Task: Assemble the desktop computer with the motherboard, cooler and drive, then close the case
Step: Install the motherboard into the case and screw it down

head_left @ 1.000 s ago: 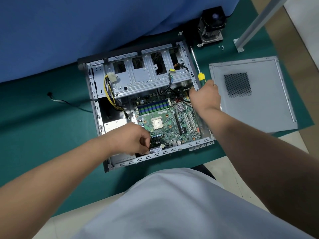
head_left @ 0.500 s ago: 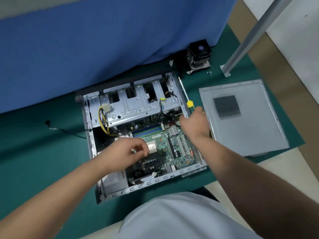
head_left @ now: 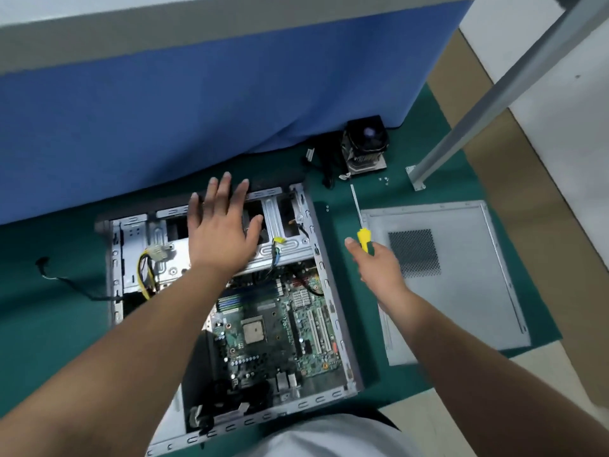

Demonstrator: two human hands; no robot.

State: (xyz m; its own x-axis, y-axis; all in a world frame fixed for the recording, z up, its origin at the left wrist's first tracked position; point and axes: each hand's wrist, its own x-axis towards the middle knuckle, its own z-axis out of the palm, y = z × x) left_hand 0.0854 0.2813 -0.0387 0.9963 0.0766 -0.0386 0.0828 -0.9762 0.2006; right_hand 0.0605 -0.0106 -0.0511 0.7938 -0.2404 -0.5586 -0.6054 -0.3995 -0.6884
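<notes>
My left hand [head_left: 220,232] has lifted, fingers spread, over the case [head_left: 333,311]; my right hand [head_left: 379,262] grips the screwdriver [head_left: 363,237] (cooler [head_left: 364,145] next, I judge: seat it squarely).

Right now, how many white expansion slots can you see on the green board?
2: both white slots lie side by side near the motherboard's right edge, next to the case wall. The left forearm may hide others.

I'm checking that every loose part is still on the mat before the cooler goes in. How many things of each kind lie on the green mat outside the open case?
CPU cooler: 1
Side panel: 1
Screwdriver, its yellow handle held in the right hand: 1
Loose black cable, left of the case: 1
Small screws: two clusters, too small to count
Total, screws aside: 4
</notes>
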